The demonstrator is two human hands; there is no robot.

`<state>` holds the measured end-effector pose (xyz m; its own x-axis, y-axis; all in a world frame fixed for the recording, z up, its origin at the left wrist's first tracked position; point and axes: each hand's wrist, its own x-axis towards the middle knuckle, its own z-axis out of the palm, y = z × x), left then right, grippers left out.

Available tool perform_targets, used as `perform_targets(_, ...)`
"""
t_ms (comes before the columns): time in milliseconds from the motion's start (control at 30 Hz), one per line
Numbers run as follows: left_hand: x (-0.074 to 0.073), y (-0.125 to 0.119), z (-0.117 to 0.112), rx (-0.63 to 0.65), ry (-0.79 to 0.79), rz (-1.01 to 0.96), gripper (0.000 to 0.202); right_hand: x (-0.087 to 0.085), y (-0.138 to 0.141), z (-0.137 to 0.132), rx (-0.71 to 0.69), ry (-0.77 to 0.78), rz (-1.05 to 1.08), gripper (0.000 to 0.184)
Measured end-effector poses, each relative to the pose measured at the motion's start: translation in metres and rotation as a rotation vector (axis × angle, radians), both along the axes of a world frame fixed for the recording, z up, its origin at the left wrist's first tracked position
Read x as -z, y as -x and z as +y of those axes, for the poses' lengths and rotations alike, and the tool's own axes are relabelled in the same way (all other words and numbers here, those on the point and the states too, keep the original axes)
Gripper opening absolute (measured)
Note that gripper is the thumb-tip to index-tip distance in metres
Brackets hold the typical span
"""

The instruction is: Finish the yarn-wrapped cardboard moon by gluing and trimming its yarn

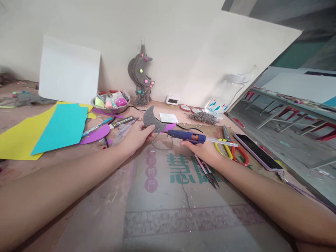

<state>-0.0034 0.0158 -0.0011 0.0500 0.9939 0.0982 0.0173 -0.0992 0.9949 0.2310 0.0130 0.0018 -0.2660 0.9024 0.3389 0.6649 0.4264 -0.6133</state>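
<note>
While left hand (pixel 136 138) grips grey crescent (pixel 152 120), right hand (pixel 205 150) grasps glue gun (pixel 187 135); scissors (pixel 234 153) beside

Single view, worn on the head, looking forward and down along the scuffed pinkish wooden worktop (pixel 86 224). Sits close above the near edge, with the left hand (pixel 135 138) on the grey yarn-wound crescent (pixel 152 120) and the right hand (pixel 206 150) on the blue plastic glue gun (pixel 187 136) at mid-frame. Faces the worktop's far edge and the off-white wall (pixel 183 45) rising behind it. Catches the worktop's right edge too, at a slant.
</note>
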Motion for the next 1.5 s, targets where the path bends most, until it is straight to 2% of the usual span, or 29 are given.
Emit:
perform_targets(567, 0.0011, 0.0004, 0.0001, 0.005, -0.012, 0.028, 0.024, 0.0027, -0.0055, 0.0054, 0.055, 0.044, -0.003, 0.032)
perform_targets(833, 0.0026, 0.0008, 0.0016, 0.019, -0.032, 0.035, 0.025, 0.0023, -0.0049, 0.0055, 0.125, 0.024, 0.044, 0.035)
perform_targets(1033, 0.0041, 0.0015, 0.0016, 0.030, -0.032, 0.034, 0.025, 0.0048, -0.0090, 0.0073, 0.193, 0.047, 0.001, 0.042)
perform_targets(1167, 0.0031, 0.0013, 0.0018, 0.032, -0.021, 0.023, 0.024, 0.0036, -0.0088, 0.0074, 0.211, 0.048, -0.005, 0.041)
perform_targets(1500, 0.0044, 0.0020, 0.0015, 0.060, -0.056, 0.055, 0.026, -0.0035, -0.0028, 0.0051, 0.159, 0.017, 0.076, 0.037)
